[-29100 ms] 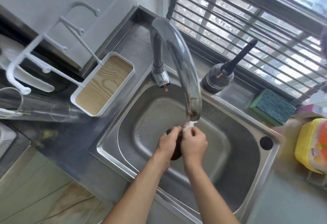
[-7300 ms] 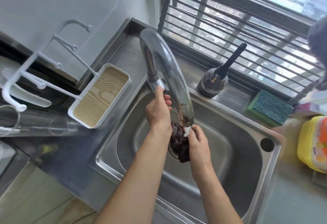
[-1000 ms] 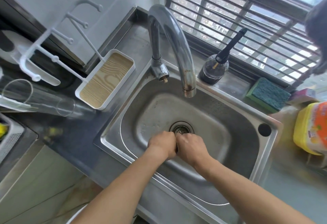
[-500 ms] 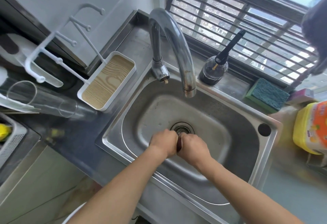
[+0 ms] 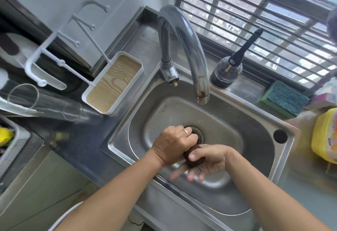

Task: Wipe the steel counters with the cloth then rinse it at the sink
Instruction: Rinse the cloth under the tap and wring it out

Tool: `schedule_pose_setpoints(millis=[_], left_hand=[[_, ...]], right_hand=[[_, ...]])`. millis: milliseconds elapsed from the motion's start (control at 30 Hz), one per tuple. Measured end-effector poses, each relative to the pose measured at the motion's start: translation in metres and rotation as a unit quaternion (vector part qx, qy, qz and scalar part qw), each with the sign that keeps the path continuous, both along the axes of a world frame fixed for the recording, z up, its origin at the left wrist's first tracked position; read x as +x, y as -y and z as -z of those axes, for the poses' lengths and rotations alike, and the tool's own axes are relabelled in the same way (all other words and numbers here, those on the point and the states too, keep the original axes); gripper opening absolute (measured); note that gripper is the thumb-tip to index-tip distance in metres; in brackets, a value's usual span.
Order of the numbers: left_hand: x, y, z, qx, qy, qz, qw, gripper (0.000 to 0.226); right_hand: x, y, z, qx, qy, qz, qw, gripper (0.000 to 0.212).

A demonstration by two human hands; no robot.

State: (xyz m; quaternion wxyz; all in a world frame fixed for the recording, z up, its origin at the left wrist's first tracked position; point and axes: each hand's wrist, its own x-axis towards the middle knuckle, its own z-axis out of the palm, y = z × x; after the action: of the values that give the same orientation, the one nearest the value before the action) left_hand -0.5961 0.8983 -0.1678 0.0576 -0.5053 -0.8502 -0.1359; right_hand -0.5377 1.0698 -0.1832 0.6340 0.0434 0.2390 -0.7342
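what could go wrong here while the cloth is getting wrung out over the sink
The dark brown cloth is gripped firmly only by the left hand; the right hand pins it with just a thumb, so it may slip into the steel sink. Squeezed water might also splash the counter.

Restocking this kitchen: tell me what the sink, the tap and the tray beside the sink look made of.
Sink: stainless steel, brushed and dull, with soft reflections along its rim.
Tap: polished metal, probably chromed, mirror-bright with brown staining near the spout.
Tray: white frame, likely plastic or painted metal; wood-grain floor, possibly only printed.
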Motion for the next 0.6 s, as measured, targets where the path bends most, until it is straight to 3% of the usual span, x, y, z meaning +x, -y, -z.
schedule_pose_setpoints(millis=[100,200,300,367,467,600], left_hand=[[-0.008,0.006,0.006,-0.044,-0.012,0.023,0.999,0.017],[-0.012,0.011,0.015,-0.113,0.048,0.038,0.992,0.02],[-0.012,0.009,0.011,-0.193,0.104,0.04,0.975,0.012],[-0.013,0.001,0.002,-0.28,0.145,0.024,0.949,0.021],[-0.014,-0.012,-0.005,-0.364,0.163,0.004,0.917,0.027],[-0.007,-0.016,-0.005,-0.375,0.205,-0.027,0.904,0.027]], right_hand=[[-0.007,0.008,0.002,0.09,-0.008,-0.023,0.996,0.031],[-0.013,0.017,0.0,0.223,-0.071,-0.073,0.969,0.039],[-0.023,0.027,0.001,0.42,-0.227,-0.157,0.864,0.035],[-0.028,0.029,0.003,0.509,-0.307,-0.172,0.785,0.025],[-0.024,0.036,0.006,0.583,-0.346,-0.162,0.717,0.026],[-0.009,0.045,0.01,0.648,-0.372,-0.145,0.649,0.021]])
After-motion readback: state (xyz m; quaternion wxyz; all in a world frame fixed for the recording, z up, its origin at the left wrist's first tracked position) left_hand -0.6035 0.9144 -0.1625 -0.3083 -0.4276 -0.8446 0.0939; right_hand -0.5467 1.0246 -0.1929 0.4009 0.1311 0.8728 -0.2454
